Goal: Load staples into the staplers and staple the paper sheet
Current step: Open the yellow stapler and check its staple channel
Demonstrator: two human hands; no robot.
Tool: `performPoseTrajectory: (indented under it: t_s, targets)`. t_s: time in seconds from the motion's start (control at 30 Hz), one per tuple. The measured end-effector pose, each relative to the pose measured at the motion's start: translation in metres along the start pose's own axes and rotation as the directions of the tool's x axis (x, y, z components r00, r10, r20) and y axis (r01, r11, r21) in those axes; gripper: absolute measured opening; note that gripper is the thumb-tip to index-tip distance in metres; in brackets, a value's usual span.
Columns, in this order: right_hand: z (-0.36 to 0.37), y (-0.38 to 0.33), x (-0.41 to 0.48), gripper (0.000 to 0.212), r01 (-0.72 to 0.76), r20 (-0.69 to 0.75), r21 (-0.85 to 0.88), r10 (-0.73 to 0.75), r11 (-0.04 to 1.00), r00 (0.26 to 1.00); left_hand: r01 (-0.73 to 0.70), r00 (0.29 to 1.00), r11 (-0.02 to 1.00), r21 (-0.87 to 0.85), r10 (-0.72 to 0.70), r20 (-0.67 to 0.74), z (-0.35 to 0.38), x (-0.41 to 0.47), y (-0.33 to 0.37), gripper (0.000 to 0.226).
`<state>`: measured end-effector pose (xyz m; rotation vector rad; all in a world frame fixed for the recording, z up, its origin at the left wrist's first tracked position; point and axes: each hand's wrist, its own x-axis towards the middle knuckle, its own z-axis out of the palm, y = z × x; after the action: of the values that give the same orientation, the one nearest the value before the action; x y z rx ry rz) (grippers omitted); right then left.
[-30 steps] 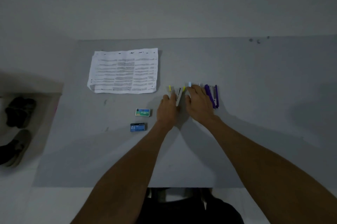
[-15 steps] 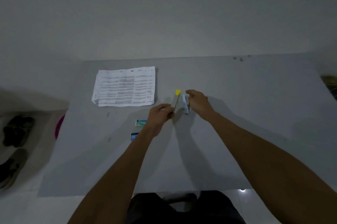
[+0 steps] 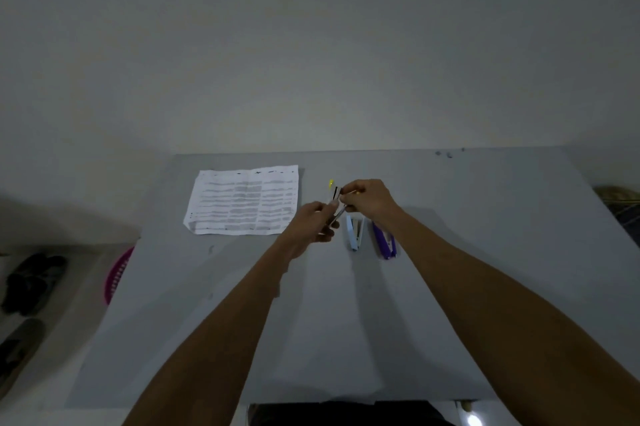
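Note:
Both hands hold a small yellow stapler (image 3: 334,198) above the grey table (image 3: 450,287), its top swung open with the yellow tip pointing up. My left hand (image 3: 317,221) grips its lower end and my right hand (image 3: 367,198) pinches its upper part. A light blue stapler (image 3: 354,233) and a purple stapler (image 3: 383,242) lie open on the table just below my right hand. The printed paper sheet (image 3: 244,200) lies flat at the left. The staple boxes are hidden behind my left forearm.
A pink basket rim (image 3: 116,275) shows past the table's left edge, with dark shoes (image 3: 31,280) on the floor beyond. A pale wall rises behind the table's far edge. Small dark specks (image 3: 448,153) mark the far right corner.
My right hand let go of the blue stapler, which now lies on the table, and joined my left hand on the yellow stapler. The camera has tilted up.

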<state>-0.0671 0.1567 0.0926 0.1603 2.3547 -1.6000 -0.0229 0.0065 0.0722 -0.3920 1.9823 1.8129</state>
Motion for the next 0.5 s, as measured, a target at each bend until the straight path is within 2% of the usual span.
performPoseTrajectory:
  t_s: [0.1,0.23,0.37,0.5]
  targets:
    - [0.004,-0.004,-0.001,0.02,0.024,-0.03,-0.042,-0.026,0.999,0.999,-0.063,0.995,0.995,0.076,0.068,-0.069,0.006,0.007,0.006,0.031]
    - [0.01,-0.004,0.001,0.032,-0.042,-0.073,-0.021,0.04,0.999,0.996,-0.147,0.98,0.982,0.118,0.16,-0.117,0.011,0.013,0.01,0.016]
    - [0.011,0.0,0.0,0.03,-0.096,-0.107,0.149,0.112,0.984,0.988,-0.19,0.951,0.98,-0.055,0.17,-0.257,0.004,0.023,0.016,0.017]
    - [0.009,0.001,0.0,0.023,-0.16,0.019,0.283,0.161,0.946,0.987,-0.143,0.956,0.971,-0.192,0.085,-0.282,-0.011,0.032,0.022,0.02]
